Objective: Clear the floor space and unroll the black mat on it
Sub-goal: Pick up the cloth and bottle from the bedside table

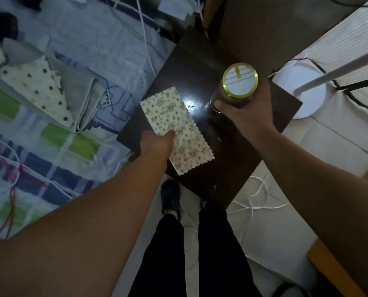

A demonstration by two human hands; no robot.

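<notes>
A small dark wooden table (pixel 226 174) stands on the pale floor in front of my legs. On it lies a cream patterned cloth swatch (pixel 176 123) with zigzag edges. My left hand (pixel 157 142) grips the swatch at its left edge, thumb on top. My right hand (pixel 247 110) is wrapped around a glass jar (pixel 239 81) with a gold-rimmed white lid, which stands upright on the table's right side. No black mat is in view.
A bed with a checked blue, green and white sheet (pixel 50 146) fills the left, with folded cloths (pixel 50 91) and thin cords on it. A white lamp base (pixel 301 93) and its pole sit right of the table. White cable (pixel 258 202) lies on the floor.
</notes>
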